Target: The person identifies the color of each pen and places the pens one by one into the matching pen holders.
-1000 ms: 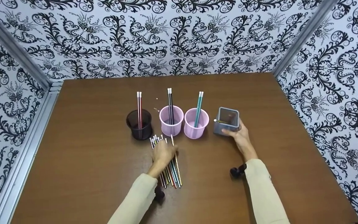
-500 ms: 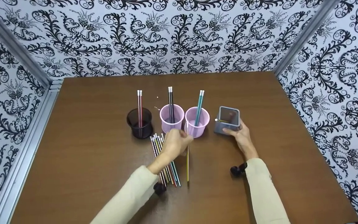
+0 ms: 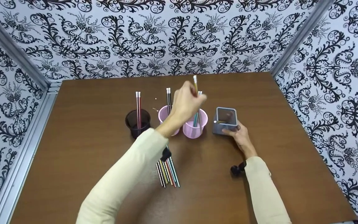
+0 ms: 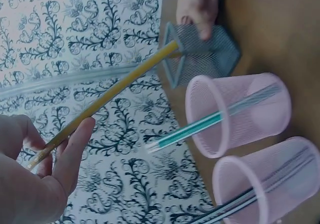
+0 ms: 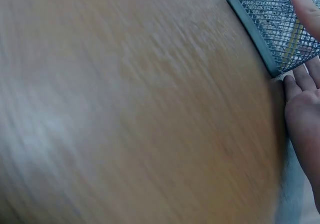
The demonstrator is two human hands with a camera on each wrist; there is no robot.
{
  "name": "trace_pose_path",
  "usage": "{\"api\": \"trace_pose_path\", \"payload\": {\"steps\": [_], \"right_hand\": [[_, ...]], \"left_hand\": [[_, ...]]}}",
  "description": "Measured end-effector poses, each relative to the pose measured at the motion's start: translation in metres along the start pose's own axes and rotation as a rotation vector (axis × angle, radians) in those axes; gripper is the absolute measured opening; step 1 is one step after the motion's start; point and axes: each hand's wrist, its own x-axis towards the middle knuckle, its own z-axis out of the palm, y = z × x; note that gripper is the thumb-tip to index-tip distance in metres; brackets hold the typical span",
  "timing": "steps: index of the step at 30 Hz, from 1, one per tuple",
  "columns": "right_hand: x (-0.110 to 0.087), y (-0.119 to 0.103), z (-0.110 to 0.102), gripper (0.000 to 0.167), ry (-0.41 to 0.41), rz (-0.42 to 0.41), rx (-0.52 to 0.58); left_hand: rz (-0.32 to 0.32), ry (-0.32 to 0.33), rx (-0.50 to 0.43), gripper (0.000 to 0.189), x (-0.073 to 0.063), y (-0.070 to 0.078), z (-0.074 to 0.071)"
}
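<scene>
Raised over the right pink mesh cup, my left hand pinches a yellow pencil near its eraser end. In the left wrist view the pencil's far end overlaps the rim of a grey square mesh pencil holder. My right hand grips that holder around its side, thumb in front. Inside the holder leans another yellow pencil, also visible through the mesh in the right wrist view. Two green pencils stand in the right pink cup, partly behind my left hand in the head view.
A black mesh cup holds two red pencils. Beside it, a left pink cup with two black pencils is partly covered by my left arm. A pile of several pencils lies in front, its upper part hidden by the arm.
My left hand has taken a yellow pencil from the pile and lifted it up and to the right, over the cups. My right hand keeps holding the grey holder in place.
</scene>
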Motion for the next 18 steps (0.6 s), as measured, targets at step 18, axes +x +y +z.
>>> {"api": "trace_pose_path", "payload": {"steps": [18], "right_hand": [[-0.008,-0.019,0.003,0.065,0.0,0.032,0.001]], "left_hand": [[0.029,0.172,-0.19,0.015,0.025,-0.005,0.072]]}}
